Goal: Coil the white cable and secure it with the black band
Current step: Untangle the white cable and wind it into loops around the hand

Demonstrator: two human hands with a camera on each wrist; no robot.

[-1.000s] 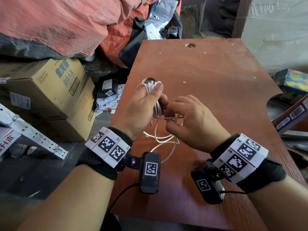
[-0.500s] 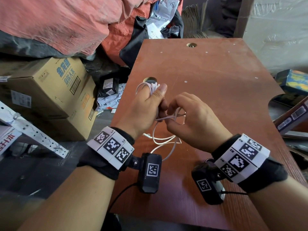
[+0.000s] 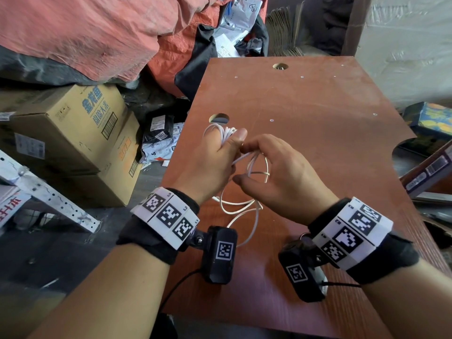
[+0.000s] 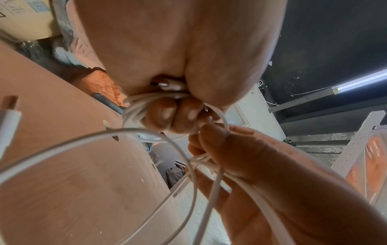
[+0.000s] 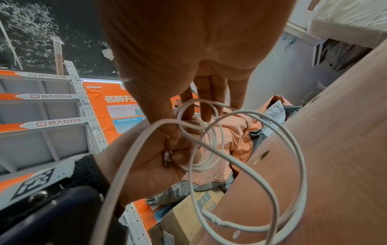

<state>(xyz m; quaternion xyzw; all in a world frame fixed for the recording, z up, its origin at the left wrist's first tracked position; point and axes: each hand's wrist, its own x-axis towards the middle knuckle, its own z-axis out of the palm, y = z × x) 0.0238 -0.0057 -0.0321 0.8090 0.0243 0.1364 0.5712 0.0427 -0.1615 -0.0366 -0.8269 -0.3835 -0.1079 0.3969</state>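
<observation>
My left hand (image 3: 215,162) grips the coiled white cable (image 3: 221,133) above the brown table (image 3: 318,118); loops stick out past its thumb. In the right wrist view a metal plug (image 5: 167,157) lies in the left hand's (image 5: 142,165) palm. My right hand (image 3: 281,172) is just to its right, fingers fairly straight, with a fresh loop of the cable (image 3: 259,165) round them. Its forefinger tip touches the left thumb. Loose cable (image 3: 239,206) hangs down to the table. The other white plug (image 4: 8,112) shows in the left wrist view. I see no black band.
Two round holes (image 3: 219,117) (image 3: 280,66) pierce the table. Cardboard boxes (image 3: 73,133) and a white metal rack (image 3: 49,201) stand left of it, and an orange tarp pile (image 3: 97,33) lies behind. Coloured boxes (image 3: 430,118) lie off the right edge.
My right hand has let go its pinch on a strand, straightened its fingers and risen toward the left thumb, carrying a new loop. The left hand has kept its grip on the coil.
</observation>
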